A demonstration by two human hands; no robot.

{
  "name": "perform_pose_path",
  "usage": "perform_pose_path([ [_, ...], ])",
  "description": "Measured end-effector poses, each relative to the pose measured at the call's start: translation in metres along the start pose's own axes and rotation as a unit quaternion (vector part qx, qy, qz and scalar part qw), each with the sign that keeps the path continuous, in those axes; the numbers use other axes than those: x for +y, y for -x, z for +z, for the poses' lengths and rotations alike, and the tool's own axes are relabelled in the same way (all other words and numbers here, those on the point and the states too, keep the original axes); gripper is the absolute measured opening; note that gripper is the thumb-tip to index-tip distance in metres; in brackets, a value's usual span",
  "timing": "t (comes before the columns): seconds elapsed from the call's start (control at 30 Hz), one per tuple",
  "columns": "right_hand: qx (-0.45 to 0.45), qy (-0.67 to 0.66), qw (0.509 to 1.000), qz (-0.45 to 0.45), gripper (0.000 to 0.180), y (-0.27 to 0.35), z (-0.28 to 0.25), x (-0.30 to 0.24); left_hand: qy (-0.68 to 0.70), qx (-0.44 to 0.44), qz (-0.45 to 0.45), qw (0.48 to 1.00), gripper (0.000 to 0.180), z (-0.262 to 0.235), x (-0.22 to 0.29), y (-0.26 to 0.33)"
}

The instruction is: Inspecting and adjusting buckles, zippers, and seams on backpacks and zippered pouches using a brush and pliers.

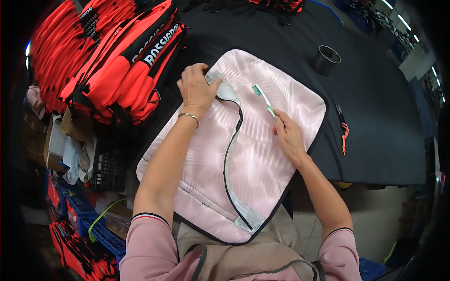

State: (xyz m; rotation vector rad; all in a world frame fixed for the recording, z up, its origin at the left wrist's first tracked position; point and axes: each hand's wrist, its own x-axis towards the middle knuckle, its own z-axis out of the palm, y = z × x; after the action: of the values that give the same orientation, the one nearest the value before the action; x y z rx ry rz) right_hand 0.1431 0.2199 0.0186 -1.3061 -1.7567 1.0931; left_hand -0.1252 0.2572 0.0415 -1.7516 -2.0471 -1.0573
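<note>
A pink, shiny patterned fabric piece (262, 154) with rounded corners and black edging lies slanted over the table's near edge and onto my lap. A curved slit with a black edge runs down it, showing a pale grey strip (229, 92) at its upper end. My left hand (197, 89) grips the fabric piece at its upper left edge, thumb on the grey strip, other fingers curled toward the edge. In my right hand (289, 136) is a white and green toothbrush (265, 99), held by its handle with the bristle head above the pink fabric, apart from the slit.
Red and black bags (126, 70) are stacked at the far left. On the black-covered table (379, 126) stand a dark round tin (328, 58) and, right of the fabric, small snips (342, 126) with an orange cord. A black crate (110, 164) and blue crates (93, 225) sit at left.
</note>
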Motion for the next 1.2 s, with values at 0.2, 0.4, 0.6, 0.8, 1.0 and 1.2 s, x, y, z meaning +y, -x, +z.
perform_pose_path([
  [0.2, 0.012, -0.031, 0.997, -0.067, 0.03, -0.019, 0.015, -0.02, 0.288, -0.165, -0.212, 0.919, 0.051, 0.025, -0.05, 0.001],
  [0.4, 0.004, 0.067, 0.98, -0.187, 0.035, -0.07, 0.041, -0.014, 0.562, -0.279, -0.342, 0.699, 0.055, 0.026, -0.053, 0.0],
  [0.6, -0.007, 0.318, 0.916, -0.244, 0.044, -0.071, 0.043, -0.009, 0.584, -0.275, -0.367, 0.67, 0.083, 0.04, -0.072, 0.003],
  [0.8, 0.028, 0.368, 0.883, -0.292, 0.047, -0.084, 0.059, -0.008, 0.595, -0.275, -0.372, 0.658, 0.088, 0.046, -0.072, 0.006],
  [1.0, 0.016, 0.372, 0.869, -0.326, 0.051, -0.101, 0.061, -0.009, 0.595, -0.269, -0.37, 0.661, 0.089, 0.047, -0.069, 0.009],
  [1.2, -0.009, 0.406, 0.86, -0.308, 0.055, -0.082, 0.051, -0.005, 0.576, -0.265, -0.374, 0.677, 0.086, 0.041, -0.065, 0.007],
])
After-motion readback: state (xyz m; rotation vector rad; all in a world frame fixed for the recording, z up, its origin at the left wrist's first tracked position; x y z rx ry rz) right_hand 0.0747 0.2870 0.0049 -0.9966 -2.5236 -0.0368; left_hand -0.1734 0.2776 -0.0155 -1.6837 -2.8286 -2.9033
